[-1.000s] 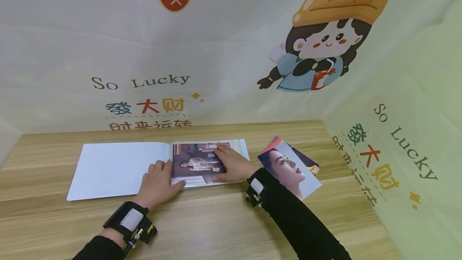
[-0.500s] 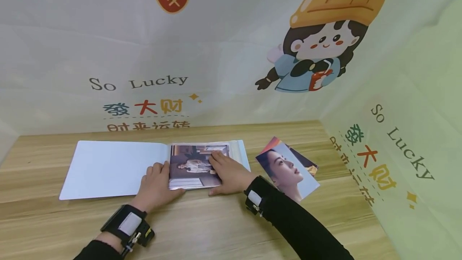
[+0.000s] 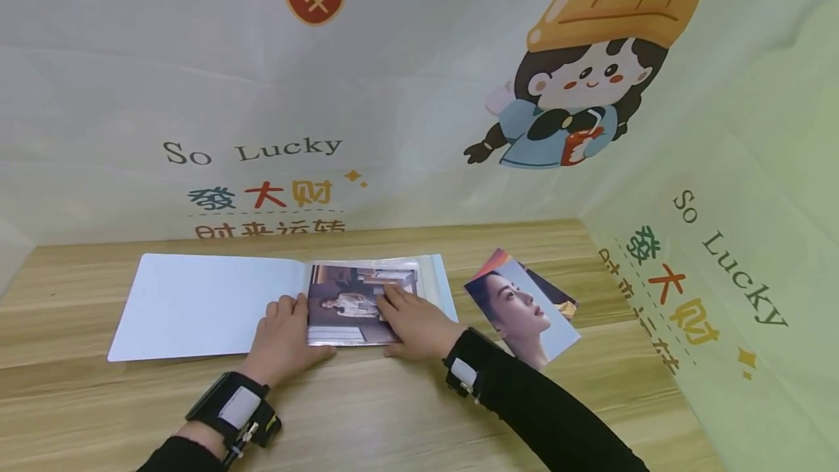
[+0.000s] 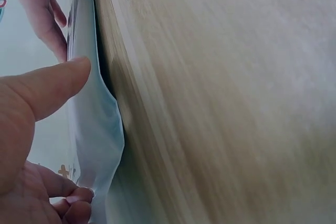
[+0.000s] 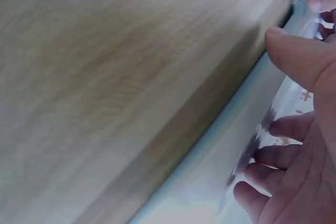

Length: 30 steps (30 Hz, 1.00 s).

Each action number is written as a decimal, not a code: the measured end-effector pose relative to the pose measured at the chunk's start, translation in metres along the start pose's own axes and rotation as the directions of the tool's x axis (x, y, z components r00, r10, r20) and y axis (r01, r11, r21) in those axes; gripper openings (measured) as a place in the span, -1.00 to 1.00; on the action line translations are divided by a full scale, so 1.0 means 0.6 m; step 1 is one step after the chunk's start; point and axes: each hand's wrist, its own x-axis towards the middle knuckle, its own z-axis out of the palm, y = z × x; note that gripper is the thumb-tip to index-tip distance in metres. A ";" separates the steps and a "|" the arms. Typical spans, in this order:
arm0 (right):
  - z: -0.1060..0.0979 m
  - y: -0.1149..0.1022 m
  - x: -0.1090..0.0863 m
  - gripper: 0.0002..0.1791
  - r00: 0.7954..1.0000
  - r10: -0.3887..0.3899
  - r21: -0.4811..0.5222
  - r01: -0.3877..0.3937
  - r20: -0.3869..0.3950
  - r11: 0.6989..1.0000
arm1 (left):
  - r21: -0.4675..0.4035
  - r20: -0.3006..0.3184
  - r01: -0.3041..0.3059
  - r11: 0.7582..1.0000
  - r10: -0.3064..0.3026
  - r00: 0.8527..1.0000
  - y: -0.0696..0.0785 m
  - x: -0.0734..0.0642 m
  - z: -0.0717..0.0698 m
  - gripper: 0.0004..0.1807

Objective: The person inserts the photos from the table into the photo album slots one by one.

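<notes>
A photo album (image 3: 203, 308) lies spread on the wooden table, its blank pale cover to the left in the head view. On its right side is a page with a dark photo (image 3: 331, 323) of a person in light clothing, under what looks like a clear sleeve. My left hand (image 3: 282, 333) rests at the fold, thumb along the album's near edge. With its fingers extended, my right hand (image 3: 419, 326) presses on the right part of the photo, hiding some of it. The left wrist view shows my left thumb (image 4: 63, 85) beside the page edges; several album layers bulge there.
Loose photos (image 3: 524, 304) overlap to the right of the album, a face in profile on top, close to my right forearm. The wooden table (image 3: 367, 421) extends in front. A printed white backdrop (image 3: 406, 108) rises behind and along the right side.
My right hand has slid left and nearer over the photo page, its fingertips moving down from the upper edge. My left hand stays at the fold.
</notes>
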 end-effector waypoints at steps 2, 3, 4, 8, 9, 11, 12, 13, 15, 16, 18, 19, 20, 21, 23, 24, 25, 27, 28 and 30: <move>-0.006 -0.003 -0.002 -0.12 1.000 -0.005 -0.012 0.005 -0.003 1.000 | 0.006 -0.002 0.006 1.000 -0.006 1.000 0.001 0.000 0.000 0.15; -0.009 -0.004 -0.003 -0.14 1.000 -0.007 -0.018 0.007 -0.002 1.000 | 0.007 -0.003 0.009 1.000 -0.009 1.000 0.001 0.000 0.000 0.15; -0.014 -0.006 -0.005 -0.17 1.000 -0.009 -0.021 0.009 0.000 1.000 | 0.007 -0.005 0.013 1.000 -0.013 1.000 0.002 0.001 0.000 0.16; -0.032 -0.010 -0.011 -0.31 1.000 -0.025 -0.042 0.025 -0.012 0.999 | -0.014 -0.014 0.024 1.000 -0.024 1.000 0.005 0.000 -0.001 0.18; -0.036 -0.011 -0.013 -0.35 0.999 -0.032 -0.052 0.031 -0.019 0.998 | -0.023 -0.024 0.021 1.000 -0.022 0.999 0.006 0.000 -0.002 0.17; -0.048 -0.015 -0.015 -0.43 0.998 -0.044 -0.079 0.041 -0.040 0.996 | -0.035 -0.057 0.003 0.999 -0.005 0.998 0.009 0.000 -0.002 0.13; -0.055 -0.017 -0.016 -0.46 0.998 -0.049 -0.095 0.044 -0.049 0.994 | -0.042 -0.076 -0.012 0.999 0.009 0.997 0.011 0.000 -0.002 0.10; -0.063 -0.019 -0.018 -0.48 0.997 -0.053 -0.107 0.047 -0.057 0.993 | -0.049 -0.094 -0.028 0.998 0.024 0.995 0.013 0.000 -0.002 0.06; -0.080 -0.025 -0.021 -0.53 0.995 -0.064 -0.121 0.054 -0.077 0.991 | -0.058 -0.134 -0.063 0.996 0.055 0.990 0.016 0.001 0.000 -0.06; -0.089 -0.028 -0.022 -0.54 0.994 -0.067 -0.124 0.056 -0.087 0.991 | -0.060 -0.150 -0.080 0.995 0.070 0.986 0.018 0.001 0.000 -0.12; -0.107 -0.034 -0.024 -0.57 0.990 -0.077 -0.127 0.063 -0.114 0.990 | -0.069 -0.175 -0.110 0.991 0.097 0.980 0.021 0.002 0.000 -0.23; -0.115 -0.036 -0.025 -0.59 0.987 -0.086 -0.128 0.069 -0.132 0.989 | -0.071 -0.190 -0.123 0.990 0.108 0.976 0.022 0.003 0.000 -0.28; -0.122 -0.039 -0.026 -0.60 0.984 -0.095 -0.128 0.076 -0.152 0.989 | -0.076 -0.204 -0.133 0.988 0.115 0.972 0.023 0.003 -0.001 -0.33; -0.130 -0.041 -0.026 -0.61 0.979 -0.105 -0.130 0.083 -0.173 0.988 | -0.083 -0.218 -0.142 0.986 0.121 0.968 0.024 0.003 -0.001 -0.37; -0.143 -0.045 -0.027 -0.61 0.967 -0.128 -0.142 0.099 -0.218 0.985 | -0.102 -0.245 -0.154 0.983 0.125 0.962 0.025 0.003 -0.004 -0.43; -0.148 -0.046 -0.026 -0.60 0.960 -0.142 -0.154 0.107 -0.240 0.982 | -0.114 -0.257 -0.156 0.981 0.122 0.959 0.026 0.004 -0.005 -0.46; -0.152 -0.048 -0.025 -0.59 0.953 -0.155 -0.167 0.114 -0.261 0.979 | -0.126 -0.269 -0.155 0.980 0.117 0.956 0.027 0.003 -0.007 -0.49; -0.160 -0.051 -0.023 -0.55 0.935 -0.180 -0.193 0.125 -0.305 0.973 | -0.146 -0.292 -0.155 0.977 0.107 0.950 0.028 0.003 -0.010 -0.53; -0.163 -0.052 -0.022 -0.53 0.924 -0.192 -0.206 0.127 -0.330 0.970 | -0.153 -0.303 -0.154 0.976 0.102 0.948 0.028 0.003 -0.011 -0.55; -0.168 -0.055 -0.020 -0.49 0.895 -0.213 -0.218 0.134 -0.392 0.967 | -0.165 -0.325 -0.154 0.974 0.094 0.941 0.028 0.002 -0.014 -0.58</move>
